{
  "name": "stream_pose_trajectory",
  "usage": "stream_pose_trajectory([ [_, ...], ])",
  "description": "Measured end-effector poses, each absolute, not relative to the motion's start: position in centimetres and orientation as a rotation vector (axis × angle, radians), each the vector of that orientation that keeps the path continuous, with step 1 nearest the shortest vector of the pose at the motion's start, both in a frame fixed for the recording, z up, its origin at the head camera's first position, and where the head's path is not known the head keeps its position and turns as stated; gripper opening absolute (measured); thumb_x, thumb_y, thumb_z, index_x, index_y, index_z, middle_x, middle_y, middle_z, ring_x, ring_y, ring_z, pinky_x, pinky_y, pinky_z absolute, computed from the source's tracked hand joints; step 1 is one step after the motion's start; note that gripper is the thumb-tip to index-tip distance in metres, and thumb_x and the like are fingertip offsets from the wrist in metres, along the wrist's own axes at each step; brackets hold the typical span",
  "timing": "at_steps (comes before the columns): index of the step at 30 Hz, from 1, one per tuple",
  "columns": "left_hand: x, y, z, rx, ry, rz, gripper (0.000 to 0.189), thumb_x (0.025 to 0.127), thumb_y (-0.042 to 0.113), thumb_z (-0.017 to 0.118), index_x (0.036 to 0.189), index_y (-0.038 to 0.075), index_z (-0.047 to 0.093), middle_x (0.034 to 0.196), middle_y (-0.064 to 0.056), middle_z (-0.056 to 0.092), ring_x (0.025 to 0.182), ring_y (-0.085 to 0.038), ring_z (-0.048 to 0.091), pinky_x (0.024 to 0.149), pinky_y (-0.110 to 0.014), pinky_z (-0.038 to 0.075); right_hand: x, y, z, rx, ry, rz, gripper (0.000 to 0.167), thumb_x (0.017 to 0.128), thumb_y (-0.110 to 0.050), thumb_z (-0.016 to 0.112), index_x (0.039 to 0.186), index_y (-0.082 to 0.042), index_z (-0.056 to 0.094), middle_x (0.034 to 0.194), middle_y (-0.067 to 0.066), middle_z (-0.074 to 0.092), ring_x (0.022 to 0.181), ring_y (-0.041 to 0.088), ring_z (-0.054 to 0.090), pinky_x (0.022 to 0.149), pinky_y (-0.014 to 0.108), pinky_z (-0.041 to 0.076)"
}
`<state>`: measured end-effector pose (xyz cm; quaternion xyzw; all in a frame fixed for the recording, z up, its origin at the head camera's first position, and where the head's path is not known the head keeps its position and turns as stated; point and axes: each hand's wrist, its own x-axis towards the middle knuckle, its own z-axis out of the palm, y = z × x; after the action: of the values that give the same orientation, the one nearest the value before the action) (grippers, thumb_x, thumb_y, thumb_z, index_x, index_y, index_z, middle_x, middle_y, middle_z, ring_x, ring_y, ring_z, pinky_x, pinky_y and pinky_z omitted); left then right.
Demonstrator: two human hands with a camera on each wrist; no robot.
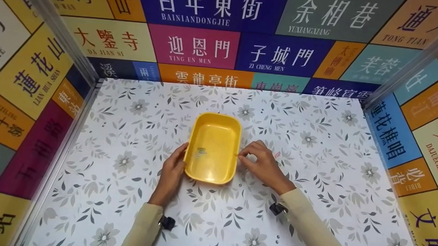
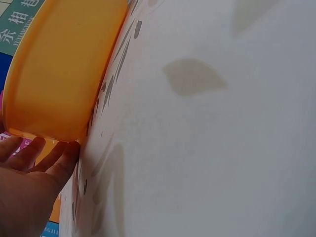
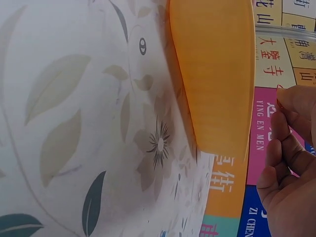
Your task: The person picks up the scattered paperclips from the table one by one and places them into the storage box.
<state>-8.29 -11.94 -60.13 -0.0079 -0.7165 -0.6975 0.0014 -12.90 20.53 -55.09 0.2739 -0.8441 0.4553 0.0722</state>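
A yellow rectangular plastic box [image 1: 212,149] with rounded corners lies open side up on the table. At its left side my left hand [image 1: 172,174] rests its fingertips against the outer wall; in the left wrist view, those fingers [image 2: 61,165] spread along the wall close to the tabletop. My right hand [image 1: 260,162] is at the right rim and pinches a thin red paper clip [image 3: 280,88] between thumb and forefinger. In the head view the clip's end overlaps the rim. The other fingers [image 3: 284,148] of this hand are curled toward the palm.
Beside the right hand, a pink-red paper clip [image 1: 277,155] lies on the table, partly hidden by the hand, with a bit of green next to it. A white floral cloth [image 1: 309,116] covers the table. Panels with printed signs [image 1: 193,46] enclose the back and sides.
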Motion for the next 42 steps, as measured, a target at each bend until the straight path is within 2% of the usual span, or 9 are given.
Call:
stream_pose_trajectory([
  [7, -8.4, -11.9, -60.1, -0.029, -2.266, -2.159, 0.060, 0.108, 0.001, 0.049, 0.166, 0.016, 0.051, 0.166, -0.006, 0.054, 0.152, -0.024, 0.052, 0.128, -0.043, 0.039, -13.2, 19.8, -54.9, 0.876, -2.516, 1.338, 0.004, 0.099, -0.012, 0.081, 0.100, -0.009, 0.083, 0.098, -0.002, 0.074, 0.098, 0.021, 0.061, 0.090, 0.031, 0.048],
  [10, -8.4, -12.0, -60.1, -0.034, -2.257, -2.170, 0.060, 0.108, 0.001, 0.049, 0.166, 0.016, 0.051, 0.166, -0.005, 0.054, 0.152, -0.024, 0.052, 0.128, -0.043, 0.039, -13.3, 19.4, -54.9, 0.877, -2.509, 1.330, 0.006, 0.096, -0.006, 0.084, 0.100, -0.010, 0.083, 0.097, -0.002, 0.074, 0.098, 0.021, 0.062, 0.090, 0.031, 0.049],
  [21, -8.4, -11.9, -59.9, -0.028, -2.255, -2.181, 0.060, 0.108, 0.000, 0.050, 0.166, 0.017, 0.051, 0.167, -0.004, 0.053, 0.153, -0.023, 0.051, 0.129, -0.044, 0.038, -13.6, 18.5, -54.8, 0.870, -2.538, 1.345, 0.006, 0.096, -0.005, 0.083, 0.099, -0.010, 0.083, 0.097, -0.002, 0.073, 0.099, 0.022, 0.062, 0.090, 0.031, 0.050],
  [26, -8.4, -11.9, -60.0, -0.019, -2.254, -2.184, 0.060, 0.108, -0.001, 0.050, 0.165, 0.016, 0.052, 0.167, -0.005, 0.053, 0.153, -0.024, 0.051, 0.129, -0.043, 0.039, -13.7, 18.2, -54.6, 0.881, -2.557, 1.357, 0.001, 0.100, -0.009, 0.081, 0.099, -0.010, 0.082, 0.098, -0.002, 0.073, 0.100, 0.021, 0.061, 0.091, 0.031, 0.051],
  [29, -8.4, -11.9, -60.0, -0.011, -2.260, -2.175, 0.059, 0.108, 0.000, 0.050, 0.165, 0.017, 0.053, 0.166, -0.004, 0.054, 0.153, -0.023, 0.051, 0.128, -0.041, 0.040, -13.9, 18.1, -54.6, 0.881, -2.573, 1.363, 0.005, 0.102, -0.013, 0.080, 0.101, -0.009, 0.083, 0.100, -0.003, 0.073, 0.102, 0.019, 0.060, 0.092, 0.031, 0.052],
  [36, -8.5, -11.9, -60.0, -0.042, -2.248, -2.172, 0.059, 0.108, -0.001, 0.049, 0.165, 0.012, 0.051, 0.166, -0.011, 0.054, 0.152, -0.029, 0.053, 0.127, -0.041, 0.041, -14.3, 17.8, -54.8, 0.889, -2.573, 1.340, 0.004, 0.099, -0.007, 0.080, 0.099, -0.011, 0.083, 0.098, -0.003, 0.072, 0.099, 0.019, 0.060, 0.089, 0.036, 0.053],
  [40, -8.5, -12.0, -60.1, -0.040, -2.245, -2.176, 0.059, 0.108, -0.001, 0.049, 0.165, 0.012, 0.051, 0.167, -0.010, 0.053, 0.153, -0.028, 0.051, 0.127, -0.042, 0.041, -14.4, 17.5, -54.8, 0.891, -2.577, 1.346, 0.002, 0.099, -0.008, 0.081, 0.099, -0.008, 0.083, 0.097, -0.002, 0.071, 0.099, 0.019, 0.059, 0.087, 0.045, 0.055],
  [42, -8.5, -12.0, -60.2, -0.043, -2.241, -2.177, 0.059, 0.108, -0.002, 0.049, 0.165, 0.012, 0.051, 0.167, -0.010, 0.053, 0.153, -0.028, 0.051, 0.127, -0.042, 0.041, -14.5, 17.2, -54.8, 0.896, -2.575, 1.340, 0.003, 0.098, -0.007, 0.082, 0.099, -0.009, 0.083, 0.097, -0.001, 0.071, 0.098, 0.020, 0.059, 0.086, 0.045, 0.054],
])
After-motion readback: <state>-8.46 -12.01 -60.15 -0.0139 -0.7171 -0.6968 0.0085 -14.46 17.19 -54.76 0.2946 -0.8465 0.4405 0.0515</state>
